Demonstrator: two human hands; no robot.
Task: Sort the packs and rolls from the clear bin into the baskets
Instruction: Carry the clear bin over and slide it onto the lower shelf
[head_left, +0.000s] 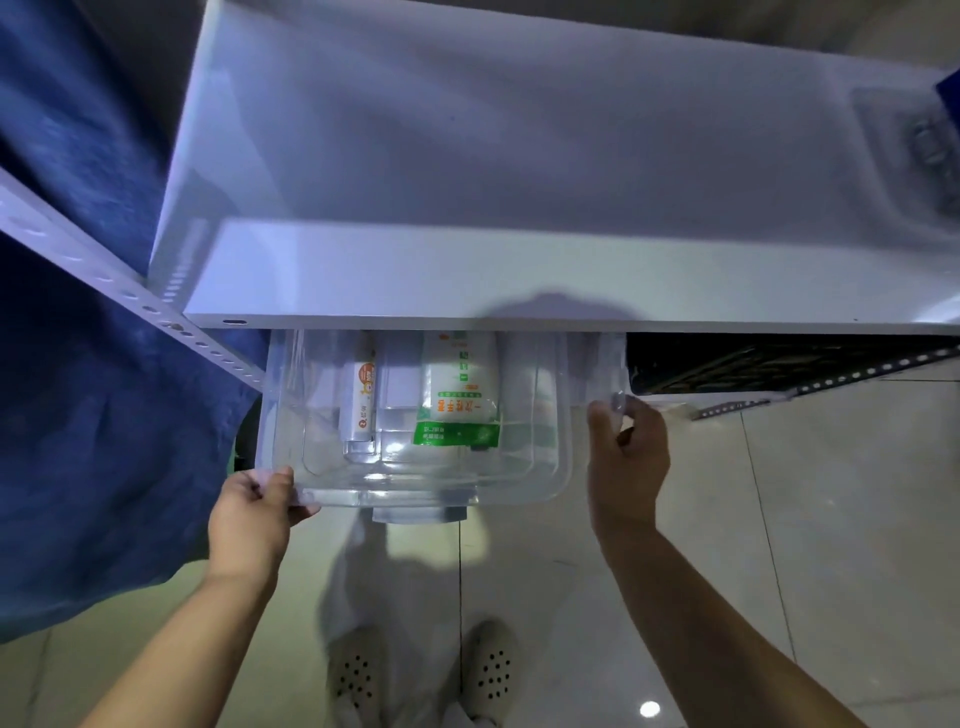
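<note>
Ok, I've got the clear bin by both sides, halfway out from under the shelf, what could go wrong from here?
1. The clear bin is held only at its rim: left hand on the near corner, right hand on the right edge. It could tip as it comes free.
2. The green-and-white pack and white roll lie loose inside and may slide.
3. The white shelf sits close above, so lifting early could knock the rim.

storeroom | white slotted-metal shelving (519, 280) | tiled floor (779, 519)
</note>
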